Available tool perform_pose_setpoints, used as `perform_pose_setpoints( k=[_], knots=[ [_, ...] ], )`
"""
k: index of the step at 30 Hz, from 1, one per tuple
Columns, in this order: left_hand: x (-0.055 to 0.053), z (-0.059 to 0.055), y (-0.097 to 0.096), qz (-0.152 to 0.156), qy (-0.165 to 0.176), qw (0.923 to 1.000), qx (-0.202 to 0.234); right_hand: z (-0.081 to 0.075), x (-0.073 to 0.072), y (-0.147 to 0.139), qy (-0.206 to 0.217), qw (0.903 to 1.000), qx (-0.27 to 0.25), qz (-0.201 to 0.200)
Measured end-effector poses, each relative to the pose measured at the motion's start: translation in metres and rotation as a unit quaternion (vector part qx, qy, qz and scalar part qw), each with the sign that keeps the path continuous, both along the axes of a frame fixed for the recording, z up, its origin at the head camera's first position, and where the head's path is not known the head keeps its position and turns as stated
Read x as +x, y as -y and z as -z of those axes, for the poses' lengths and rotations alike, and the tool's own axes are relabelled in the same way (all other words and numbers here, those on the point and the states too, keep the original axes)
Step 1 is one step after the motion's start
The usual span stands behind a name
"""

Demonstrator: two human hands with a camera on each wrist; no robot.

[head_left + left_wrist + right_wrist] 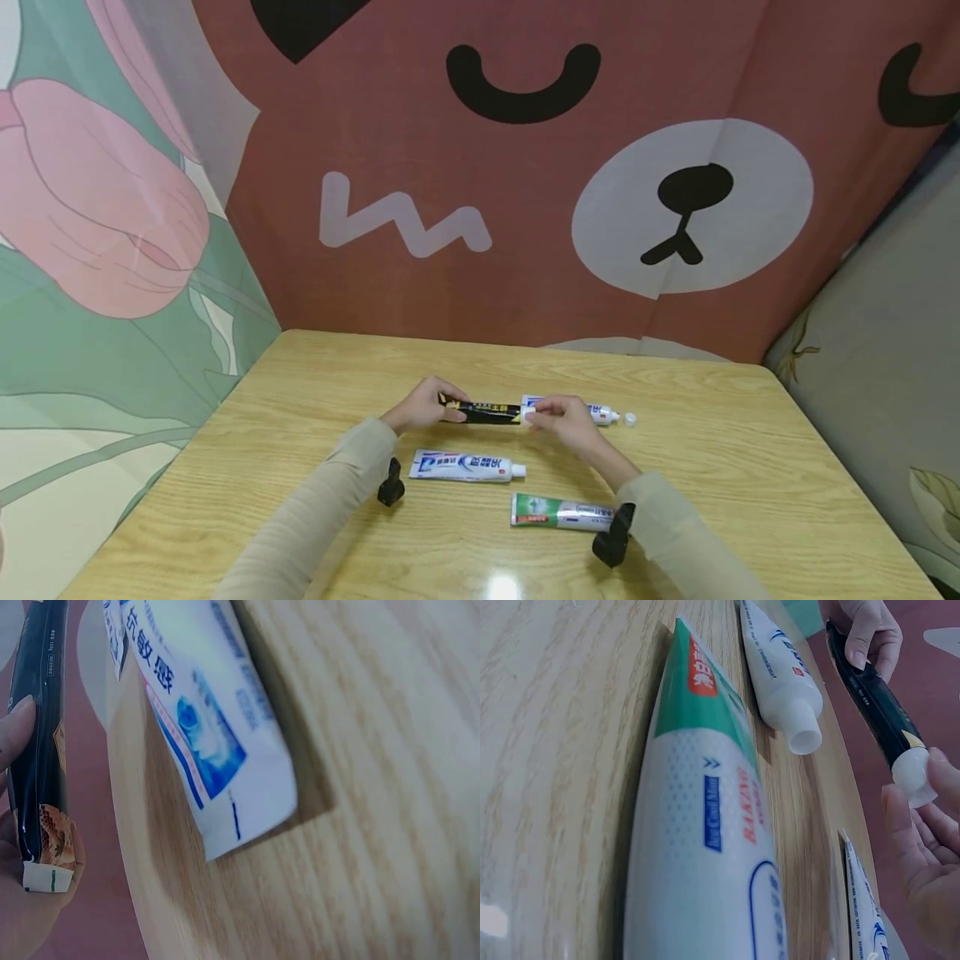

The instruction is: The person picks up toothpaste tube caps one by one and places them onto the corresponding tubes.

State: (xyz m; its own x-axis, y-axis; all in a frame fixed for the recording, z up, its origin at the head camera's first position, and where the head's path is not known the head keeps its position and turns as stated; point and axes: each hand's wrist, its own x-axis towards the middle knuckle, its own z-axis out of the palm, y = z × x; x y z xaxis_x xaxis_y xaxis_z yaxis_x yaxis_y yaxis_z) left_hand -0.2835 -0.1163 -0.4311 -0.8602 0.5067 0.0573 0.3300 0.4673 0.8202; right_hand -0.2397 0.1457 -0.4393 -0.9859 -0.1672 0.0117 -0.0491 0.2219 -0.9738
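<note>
My left hand (422, 407) grips the tail end of a black toothpaste tube (487, 412), held level above the table. At its other end, my right hand (572, 425) pinches the white cap (528, 415) between thumb and fingers. The right wrist view shows the cap (913, 777) sitting on the tube's neck, thumb and fingertips at its sides. Seen from the left wrist, the thumb presses on the black tube (41, 735), whose crimped end lies by the palm. Partly hidden behind my right hand lies a blue-and-white toothpaste tube (602, 414).
A small white cap (630, 419) lies loose beside the farther tube's nozzle. Nearer me are another blue-and-white tube (465, 467), lying flat, and a green-and-white one (558, 511) under my right wrist. A printed curtain (420, 292) hangs behind the wooden table (247, 467).
</note>
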Motion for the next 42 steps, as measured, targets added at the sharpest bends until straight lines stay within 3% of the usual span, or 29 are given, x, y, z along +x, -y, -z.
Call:
perform_pose_setpoints(
  k=[4,10,17,24,29,31,38,42],
  knots=[
    [0.001,-0.001,-0.001,0.002,0.0,1.0,0.009,0.002,-0.001,-0.001,0.012,0.9997,0.014,-0.014],
    [0.02,-0.027,-0.004,0.019,0.002,0.9998,0.011,-0.001,0.003,-0.001,0.028,0.9984,0.039,-0.031],
    [0.0,0.0,0.001,0.016,0.002,0.9998,0.013,0.005,0.002,-0.007,0.028,0.9993,0.018,-0.019],
    [0.001,-0.001,0.001,0.005,-0.002,1.0,0.001,0.005,0.003,-0.013,-0.013,0.9982,0.035,-0.047],
    [0.001,0.0,0.0,0.004,0.003,1.0,0.005,0.004,0.002,-0.009,-0.044,0.9975,0.052,-0.022],
    [0.003,-0.002,0.0,0.004,0.004,0.9999,0.009,0.004,0.003,-0.008,-0.045,0.9975,0.052,-0.015],
    [0.021,-0.029,-0.002,0.013,0.005,0.9999,0.005,0.003,0.0,-0.005,-0.024,0.9987,0.019,-0.04],
    [0.024,-0.033,-0.003,0.014,0.007,0.9999,0.001,0.004,-0.001,-0.006,-0.022,0.9981,0.025,-0.053]
  ],
)
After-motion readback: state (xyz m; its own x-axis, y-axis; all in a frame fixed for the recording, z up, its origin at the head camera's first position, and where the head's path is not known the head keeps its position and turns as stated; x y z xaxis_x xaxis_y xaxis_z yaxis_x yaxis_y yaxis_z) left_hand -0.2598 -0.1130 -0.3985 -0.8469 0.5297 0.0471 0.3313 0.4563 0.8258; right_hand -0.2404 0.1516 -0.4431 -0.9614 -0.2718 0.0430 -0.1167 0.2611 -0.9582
